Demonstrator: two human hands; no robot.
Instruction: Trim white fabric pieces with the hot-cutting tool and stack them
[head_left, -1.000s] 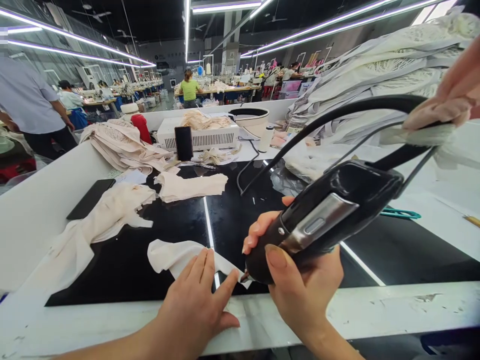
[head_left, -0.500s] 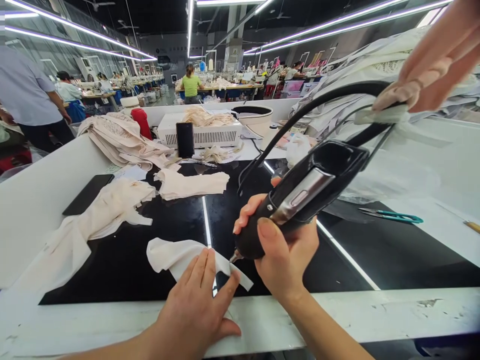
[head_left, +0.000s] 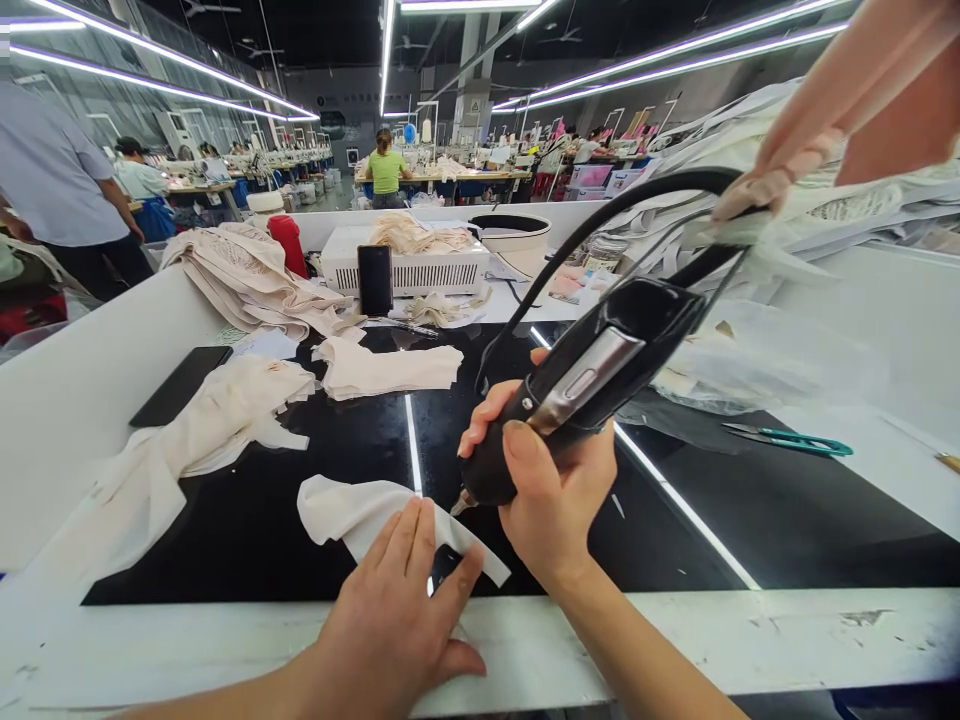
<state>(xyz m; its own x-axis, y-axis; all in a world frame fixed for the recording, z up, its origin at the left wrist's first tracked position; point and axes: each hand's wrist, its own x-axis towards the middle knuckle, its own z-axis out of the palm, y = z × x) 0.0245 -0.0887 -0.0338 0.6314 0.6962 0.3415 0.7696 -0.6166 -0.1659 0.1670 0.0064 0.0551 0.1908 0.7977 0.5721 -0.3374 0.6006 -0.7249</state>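
Observation:
My right hand [head_left: 559, 490] grips a black corded handheld cutter [head_left: 577, 385] with a metal lever along its side. The tool tilts, its pointed metal tip down at the upper edge of a small off-white fabric piece [head_left: 352, 505]; whether it touches is hard to tell. My left hand [head_left: 405, 595] lies on that fabric with fingers stretched out flat, its index finger and thumb apart. Under the fabric is a glossy black board [head_left: 262, 530]. A thick black cable [head_left: 600, 220] arches from the tool toward a blurred pinkish band [head_left: 832, 130] at upper right.
Folded fabric [head_left: 390, 368] and a longer cloth pile [head_left: 217, 420] lie to the left, beside a dark flat device [head_left: 180, 385]. Behind stand a phone [head_left: 375, 280], a vented white box [head_left: 435, 270] and a red bottle [head_left: 287, 245]. Teal thread snips [head_left: 795, 438] lie right. People work beyond.
The cutter and my right hand have shifted a little left, with the tip moving up-left along the fabric's edge. My left hand stays on the fabric. The whole view has shifted slightly.

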